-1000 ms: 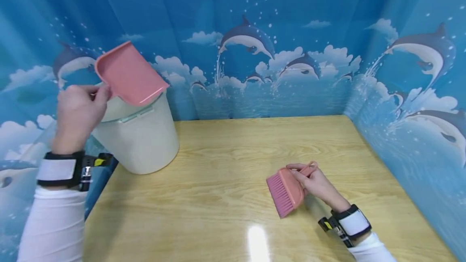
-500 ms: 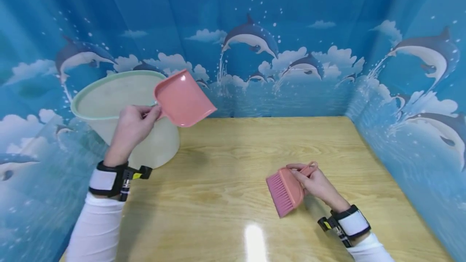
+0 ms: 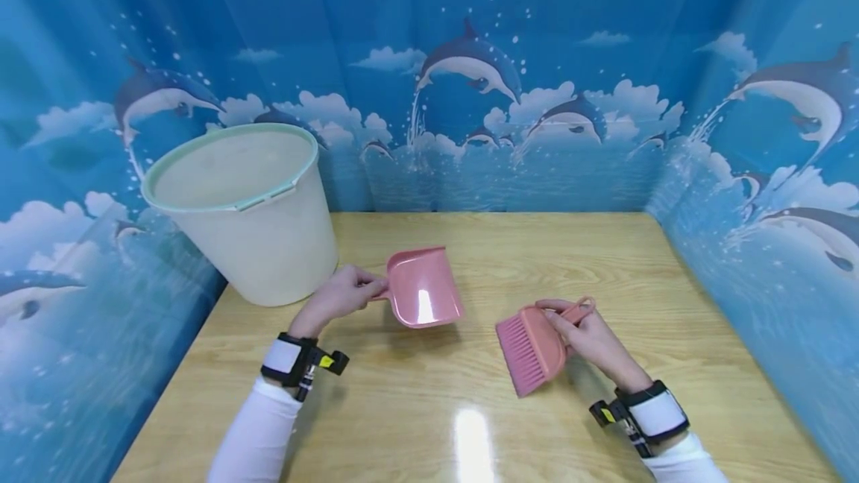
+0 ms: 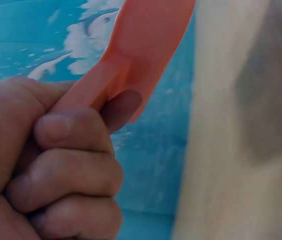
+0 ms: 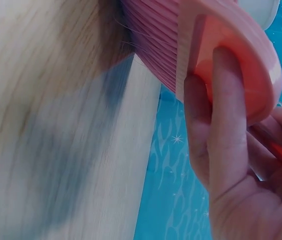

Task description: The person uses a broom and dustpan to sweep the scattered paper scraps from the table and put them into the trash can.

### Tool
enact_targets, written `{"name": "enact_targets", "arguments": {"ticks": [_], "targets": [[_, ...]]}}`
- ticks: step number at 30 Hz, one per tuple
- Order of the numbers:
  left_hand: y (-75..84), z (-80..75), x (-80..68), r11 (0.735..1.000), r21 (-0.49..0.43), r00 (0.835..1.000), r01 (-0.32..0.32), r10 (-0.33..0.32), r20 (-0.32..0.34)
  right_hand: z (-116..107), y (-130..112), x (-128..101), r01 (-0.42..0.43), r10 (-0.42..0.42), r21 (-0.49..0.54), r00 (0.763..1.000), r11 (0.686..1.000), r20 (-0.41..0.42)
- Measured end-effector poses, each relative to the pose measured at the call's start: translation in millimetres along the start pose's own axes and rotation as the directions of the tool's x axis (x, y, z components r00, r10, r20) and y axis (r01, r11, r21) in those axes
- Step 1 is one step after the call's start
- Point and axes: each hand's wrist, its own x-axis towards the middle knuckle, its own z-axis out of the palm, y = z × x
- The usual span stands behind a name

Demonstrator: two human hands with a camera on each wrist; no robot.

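I see my left hand [image 3: 335, 298] fisted round the handle of a smooth pink plastic dustpan [image 3: 423, 297], just right of the cream bucket [image 3: 248, 215]. My right hand [image 3: 584, 334] grips a pink bristled brush [image 3: 530, 349], farther right of the bucket; its handle is mostly hidden.

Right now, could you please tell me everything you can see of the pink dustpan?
The dustpan is a small pink scoop that looks like smooth, glossy plastic, with a highlight on its tray. It has a flat tray with raised side and back walls and a short handle at the back. The tray looks empty. It sits low over the wooden table, between the cream bucket and the pink brush, open edge toward the viewer. The left hand grips the handle, fingers curled around it; nothing else touches it.
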Motion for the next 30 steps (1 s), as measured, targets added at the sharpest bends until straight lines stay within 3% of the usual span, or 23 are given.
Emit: {"name": "enact_targets", "arguments": {"ticks": [6, 14, 19, 22, 27, 29, 30], "targets": [[-6.2, 31.5, 9.4, 0.999, -0.051, 0.997, -0.003, 0.007, 0.074, 1.0, -1.2, -2.6, 0.004, -0.005, -0.047, 0.999, 0.999, -0.032], [-13.0, 66.9, 23.2, 0.994, -0.030, 0.973, -0.104, 0.108, 0.205, 3.1, 1.4, -9.3, -0.004, 0.002, -0.034, 0.999, 0.999, -0.044], [-25.0, 80.3, 30.6, 0.994, -0.019, 0.967, -0.111, 0.112, 0.227, 7.2, 3.9, -7.8, -0.006, 0.006, 0.017, 1.000, 1.000, -0.020], [-29.4, 84.5, 32.7, 0.996, -0.040, 0.965, -0.085, 0.093, 0.245, 9.1, 3.2, -6.5, 0.015, -0.015, -0.013, 1.000, 1.000, -0.025], [-30.6, 87.5, 34.9, 0.996, -0.054, 0.964, -0.065, 0.077, 0.253, 15.1, -8.2, -5.9, 0.136, -0.146, -0.095, 0.983, 0.986, -0.109], [-29.8, 88.6, 36.0, 0.996, -0.049, 0.964, -0.073, 0.083, 0.252, 20.1, -15.7, -5.6, 0.253, -0.275, -0.147, 0.948, 0.956, -0.158], [-29.5, 89.2, 36.5, 0.996, -0.049, 0.964, -0.075, 0.085, 0.253, 23.4, -19.0, -4.9, 0.322, -0.353, -0.185, 0.920, 0.928, -0.170]]}}
